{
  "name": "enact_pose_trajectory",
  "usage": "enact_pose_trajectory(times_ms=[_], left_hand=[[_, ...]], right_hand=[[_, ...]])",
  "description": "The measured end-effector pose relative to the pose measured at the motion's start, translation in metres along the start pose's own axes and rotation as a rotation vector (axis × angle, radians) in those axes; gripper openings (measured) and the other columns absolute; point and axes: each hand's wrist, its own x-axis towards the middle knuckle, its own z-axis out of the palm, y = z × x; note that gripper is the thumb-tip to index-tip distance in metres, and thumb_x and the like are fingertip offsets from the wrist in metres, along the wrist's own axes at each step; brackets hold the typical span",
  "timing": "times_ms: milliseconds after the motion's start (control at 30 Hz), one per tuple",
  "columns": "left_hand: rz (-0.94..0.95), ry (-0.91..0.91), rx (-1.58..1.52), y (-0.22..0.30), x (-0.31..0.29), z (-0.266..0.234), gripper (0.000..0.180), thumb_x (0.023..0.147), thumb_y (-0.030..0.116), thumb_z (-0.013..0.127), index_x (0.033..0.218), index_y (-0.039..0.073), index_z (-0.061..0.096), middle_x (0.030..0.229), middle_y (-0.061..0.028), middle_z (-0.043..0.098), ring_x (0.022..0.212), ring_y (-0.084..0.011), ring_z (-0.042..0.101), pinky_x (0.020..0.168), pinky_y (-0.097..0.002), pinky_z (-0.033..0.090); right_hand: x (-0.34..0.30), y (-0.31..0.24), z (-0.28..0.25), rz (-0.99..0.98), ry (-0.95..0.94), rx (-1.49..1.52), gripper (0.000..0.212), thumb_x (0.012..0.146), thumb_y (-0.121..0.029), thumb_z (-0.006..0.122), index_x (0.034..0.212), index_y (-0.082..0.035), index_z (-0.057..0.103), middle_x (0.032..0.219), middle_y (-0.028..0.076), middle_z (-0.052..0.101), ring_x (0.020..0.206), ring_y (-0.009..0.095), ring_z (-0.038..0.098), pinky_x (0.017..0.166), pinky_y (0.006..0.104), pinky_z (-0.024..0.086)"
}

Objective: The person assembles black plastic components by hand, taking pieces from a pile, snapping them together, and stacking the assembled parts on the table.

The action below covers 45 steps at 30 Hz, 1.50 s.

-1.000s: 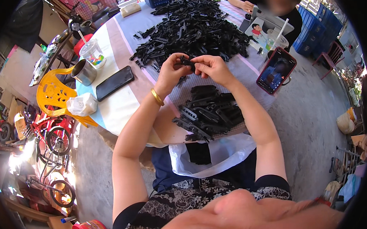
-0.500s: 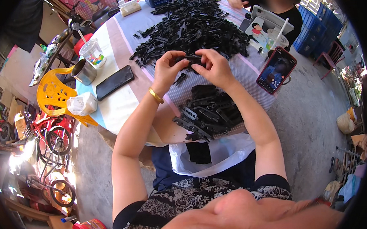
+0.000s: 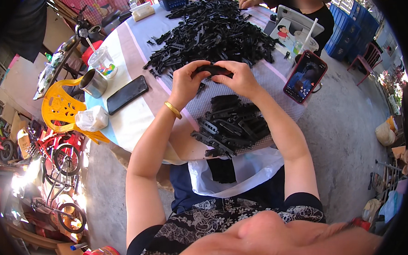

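Observation:
Between my two hands, over the middle of the table, is a slim black plastic part [image 3: 214,70]. My left hand [image 3: 188,82], with a gold bangle at its wrist, pinches one end. The other end is closed in the fingers of my right hand [image 3: 239,79]. My fingers hide much of the part, so its full shape does not show. Just beyond my hands lies a large heap of loose black plastic parts [image 3: 213,34]. Nearer me, between my forearms, a smaller pile of long black parts [image 3: 231,123] lies at the table's edge.
A white plastic bag [image 3: 244,185] hangs open at my lap. On the cloth-covered table [image 3: 142,130] lie a dark phone [image 3: 127,95], a metal cup [image 3: 93,83] and a plastic drink cup [image 3: 103,63]. A propped phone [image 3: 305,76] stands right. Co-workers' hands [image 3: 249,2] are across the heap.
My hands have come slightly nearer and the black part sits more level between them. The co-worker's hand at the far right has lowered toward the heap's edge.

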Motion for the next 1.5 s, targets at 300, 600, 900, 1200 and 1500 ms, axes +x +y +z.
enact_pose_trajectory(times_ms=[300,600,900,1200,1500], left_hand=[[-0.03,-0.008,0.014,0.006,-0.001,-0.001,0.023,0.078,-0.001,0.061,0.101,0.003,0.063,0.079,-0.005,0.065,0.073,-0.006,0.058,0.065,-0.0207,0.047],[-0.054,-0.145,-0.327,-0.006,0.003,-0.011,0.035,0.072,0.004,0.07,0.105,0.003,0.061,0.09,-0.0081,0.066,0.075,-0.0101,0.06,0.065,-0.0227,0.048],[-0.143,-0.429,0.413,-0.03,0.002,-0.025,0.029,0.063,0.013,0.073,0.088,0.001,0.064,0.077,-0.0143,0.063,0.072,-0.027,0.062,0.067,-0.0328,0.049],[-0.007,-0.228,0.031,-0.028,0.001,0.023,0.038,0.068,0.006,0.07,0.104,0.002,0.06,0.094,-0.0139,0.06,0.08,-0.0244,0.062,0.071,-0.0313,0.051],[0.085,-0.15,0.305,-0.008,-0.004,0.015,0.052,0.065,0.009,0.073,0.113,0.006,0.054,0.105,-0.0124,0.051,0.084,-0.0263,0.057,0.073,-0.0324,0.048]], right_hand=[[-0.001,-0.01,0.002,-0.053,0.044,-0.119,0.027,0.073,-0.011,0.071,0.094,0.0,0.061,0.08,0.013,0.064,0.068,0.02,0.063,0.062,0.0283,0.049],[0.001,-0.009,-0.002,-0.15,0.095,-0.157,0.024,0.068,-0.017,0.072,0.086,-0.003,0.064,0.075,0.012,0.063,0.065,0.025,0.062,0.059,0.0319,0.047],[-0.003,0.005,-0.015,0.101,-0.593,-0.154,0.033,0.069,-0.032,0.07,0.085,-0.003,0.068,0.078,0.015,0.065,0.071,0.026,0.064,0.066,0.0304,0.048],[0.002,0.041,-0.041,0.196,0.25,-0.728,0.024,0.072,-0.023,0.068,0.093,-0.01,0.066,0.079,0.01,0.063,0.079,0.028,0.06,0.07,0.0386,0.048],[0.006,0.018,-0.042,0.137,0.417,-0.685,0.017,0.074,-0.015,0.062,0.09,-0.01,0.065,0.078,0.011,0.062,0.072,0.029,0.061,0.065,0.0388,0.049]])
